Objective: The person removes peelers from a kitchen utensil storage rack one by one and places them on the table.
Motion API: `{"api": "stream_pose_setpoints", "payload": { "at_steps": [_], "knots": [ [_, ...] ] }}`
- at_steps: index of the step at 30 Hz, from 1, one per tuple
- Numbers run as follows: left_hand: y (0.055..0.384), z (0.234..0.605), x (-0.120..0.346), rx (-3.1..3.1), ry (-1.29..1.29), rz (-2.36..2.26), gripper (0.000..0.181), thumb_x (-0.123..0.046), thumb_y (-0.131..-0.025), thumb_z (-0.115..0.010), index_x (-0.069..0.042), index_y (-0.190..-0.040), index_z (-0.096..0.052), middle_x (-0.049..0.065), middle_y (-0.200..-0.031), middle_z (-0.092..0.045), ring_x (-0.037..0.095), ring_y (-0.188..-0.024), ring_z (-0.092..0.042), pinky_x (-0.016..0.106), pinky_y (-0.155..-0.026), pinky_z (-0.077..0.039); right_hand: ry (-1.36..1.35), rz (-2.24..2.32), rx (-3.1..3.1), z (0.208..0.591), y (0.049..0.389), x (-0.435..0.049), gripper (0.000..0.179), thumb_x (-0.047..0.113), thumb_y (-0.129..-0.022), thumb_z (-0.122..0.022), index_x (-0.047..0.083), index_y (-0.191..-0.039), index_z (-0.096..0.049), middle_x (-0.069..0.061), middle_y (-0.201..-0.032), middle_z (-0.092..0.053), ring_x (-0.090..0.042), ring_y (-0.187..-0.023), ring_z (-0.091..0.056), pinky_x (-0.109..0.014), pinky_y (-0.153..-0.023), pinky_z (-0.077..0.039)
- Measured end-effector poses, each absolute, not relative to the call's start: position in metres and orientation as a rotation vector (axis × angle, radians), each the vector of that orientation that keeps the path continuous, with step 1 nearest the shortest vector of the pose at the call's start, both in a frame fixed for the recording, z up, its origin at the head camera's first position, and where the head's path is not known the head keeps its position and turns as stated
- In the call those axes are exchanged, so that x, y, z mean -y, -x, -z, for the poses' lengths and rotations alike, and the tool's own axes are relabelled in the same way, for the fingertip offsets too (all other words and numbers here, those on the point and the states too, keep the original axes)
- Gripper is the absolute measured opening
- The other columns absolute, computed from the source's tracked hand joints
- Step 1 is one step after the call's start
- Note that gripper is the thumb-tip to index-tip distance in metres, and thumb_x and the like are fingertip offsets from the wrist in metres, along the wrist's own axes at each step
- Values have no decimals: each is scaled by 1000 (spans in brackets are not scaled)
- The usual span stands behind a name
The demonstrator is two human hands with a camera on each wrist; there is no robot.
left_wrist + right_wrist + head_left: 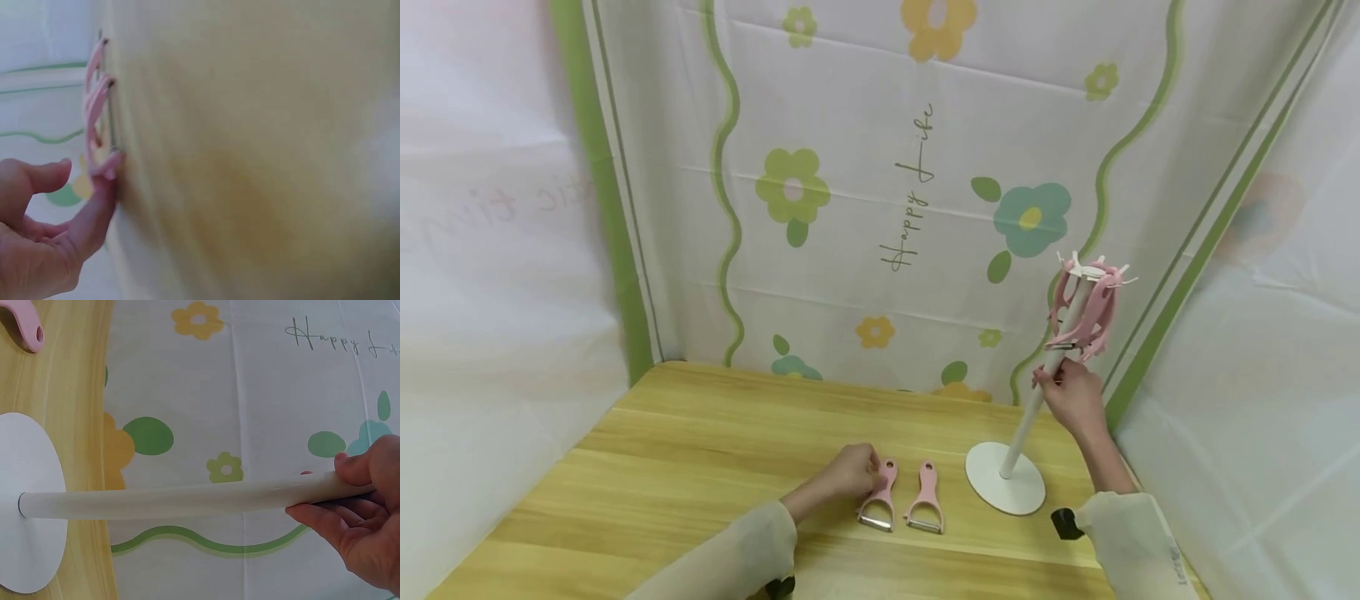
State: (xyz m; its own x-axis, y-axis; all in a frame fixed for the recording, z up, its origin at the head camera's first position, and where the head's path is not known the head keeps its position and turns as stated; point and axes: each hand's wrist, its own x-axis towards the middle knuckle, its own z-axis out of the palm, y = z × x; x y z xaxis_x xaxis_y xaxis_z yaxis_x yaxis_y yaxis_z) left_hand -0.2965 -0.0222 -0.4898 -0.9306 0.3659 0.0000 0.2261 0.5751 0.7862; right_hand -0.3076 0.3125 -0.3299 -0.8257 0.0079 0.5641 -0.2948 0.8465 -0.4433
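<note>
Two pink peelers lie side by side on the wooden table, a left peeler [889, 474] and a right peeler [928, 478], blades toward me. My left hand [848, 472] is at the left peeler's side. In the left wrist view its fingers touch the peeler's edge, while the thumb [53, 175] stands apart from it. With thumb and fingers, my right hand [1073, 398] grips the white pole [156, 501] of a hook stand. Below the stand's top hooks, several pink peelers [1103, 310] hang around the pole, partly hiding one another.
The stand's round white base [983, 475] rests on the table [700, 450], right of the loose peelers. A printed curtain [850, 267] hangs behind the table, with white cloth at both sides.
</note>
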Motion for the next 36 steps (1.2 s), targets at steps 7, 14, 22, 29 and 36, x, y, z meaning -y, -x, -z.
{"api": "stream_pose_setpoints", "payload": {
  "at_steps": [7, 14, 22, 29, 36],
  "knots": [
    [299, 472, 31, -2645, -516, -1200, 48, -18, -91, -72, 10, -124, -51, 12, -87, -65, 21, -72, -63, 32, -62, -55, -251, -714, 2473, 330, 310, -315, 22, 13, -99, -60, -5, -90, -71, -25, -86, -73, -43, -82, -70, -52, -67, -58],
    [304, 469, 39, -2653, -521, -1246, 51, -18, -90, -73, 8, -127, -50, 25, -111, -64, 29, -89, -64, 42, -76, -59, -309, -730, 2499, 330, 317, -316, 21, 9, -98, -58, -3, -88, -72, -22, -85, -74, -43, -87, -71, -53, -71, -58],
    [306, 468, 44, -2670, -540, -1260, 50, -18, -91, -72, 7, -128, -50, 24, -112, -64, 27, -89, -65, 40, -76, -59, -361, -850, 2574, 325, 319, -320, 16, 5, -99, -57, -7, -101, -68, -23, -91, -74, -40, -89, -72, -26, -62, -56],
    [307, 465, 44, -2658, -625, -1274, 48, -14, -93, -69, 8, -130, -48, 22, -112, -63, 27, -91, -66, 38, -76, -59, -460, -1003, 2634, 323, 318, -331, 16, 5, -102, -53, -8, -106, -63, -23, -96, -72, -33, -91, -71, -36, -75, -63],
    [307, 463, 41, -2636, -702, -1279, 43, -12, -93, -68, 5, -128, -49, 18, -111, -64, 28, -96, -67, 35, -75, -59, -592, -1068, 2696, 322, 321, -343, 18, 7, -104, -50, -6, -106, -61, -17, -95, -72, -24, -92, -72, -37, -81, -62]
  ]
}}
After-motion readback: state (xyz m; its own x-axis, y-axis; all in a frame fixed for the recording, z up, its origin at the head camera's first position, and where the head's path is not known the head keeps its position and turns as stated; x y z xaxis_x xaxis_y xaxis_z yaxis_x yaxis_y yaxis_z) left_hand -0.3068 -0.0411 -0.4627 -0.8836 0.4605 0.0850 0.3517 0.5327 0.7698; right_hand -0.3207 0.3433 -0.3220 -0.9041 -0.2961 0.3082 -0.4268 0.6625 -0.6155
